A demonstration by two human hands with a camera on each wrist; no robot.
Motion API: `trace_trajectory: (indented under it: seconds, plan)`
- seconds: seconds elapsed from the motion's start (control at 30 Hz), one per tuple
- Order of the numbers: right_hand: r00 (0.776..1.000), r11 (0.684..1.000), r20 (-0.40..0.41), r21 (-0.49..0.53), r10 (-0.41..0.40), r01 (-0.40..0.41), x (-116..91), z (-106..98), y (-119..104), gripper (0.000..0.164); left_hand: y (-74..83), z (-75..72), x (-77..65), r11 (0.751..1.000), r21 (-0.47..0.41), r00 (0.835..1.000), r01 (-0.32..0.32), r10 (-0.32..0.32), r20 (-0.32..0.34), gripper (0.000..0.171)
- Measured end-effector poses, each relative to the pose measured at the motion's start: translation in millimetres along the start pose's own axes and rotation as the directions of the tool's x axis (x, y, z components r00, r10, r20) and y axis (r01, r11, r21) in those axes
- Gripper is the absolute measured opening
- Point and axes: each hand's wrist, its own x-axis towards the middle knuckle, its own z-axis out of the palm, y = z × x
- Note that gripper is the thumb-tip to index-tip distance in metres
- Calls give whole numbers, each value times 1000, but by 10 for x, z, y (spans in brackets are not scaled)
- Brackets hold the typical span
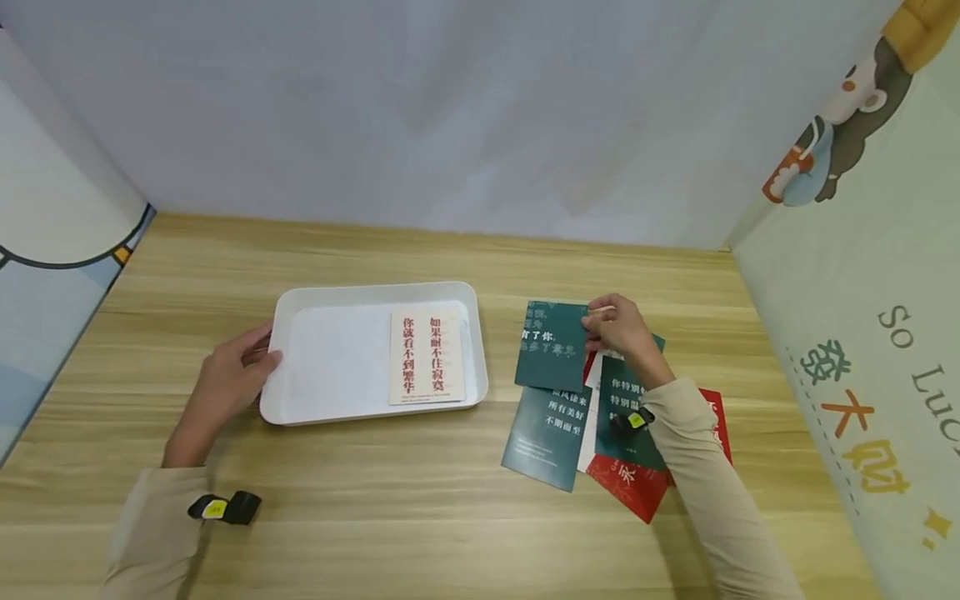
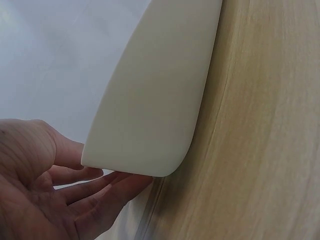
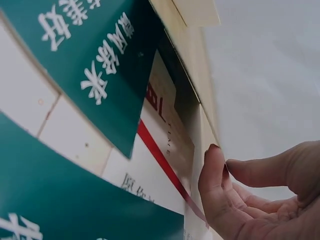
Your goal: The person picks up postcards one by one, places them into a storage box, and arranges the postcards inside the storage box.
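Here, right grip (image 1: 621, 323) pinches green card (image 1: 551, 354), long axis near-to-far.

The head view is bright; both wrist views are dimmer, soft shadow edging the tray (image 2: 145, 100) on the surface (image 2: 265, 125).

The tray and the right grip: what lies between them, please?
In the head view, from the tray to the right grip: first a strip of bare table, then the green card it pinches.
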Motion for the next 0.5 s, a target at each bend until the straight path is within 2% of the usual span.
trace_trajectory:
  seconds: [0.17, 0.5]
  plan:
    - [999, 998, 8, 48, 33, -33, 11, 7, 13, 43, -11, -10, -17, 1000, 7, 1000, 13, -13, 9, 59]
    - [999, 995, -32, 97, -37, 40, -5, -44, -3, 43, 12, -29, -13, 1000, 10, 1000, 14, -15, 25, 59]
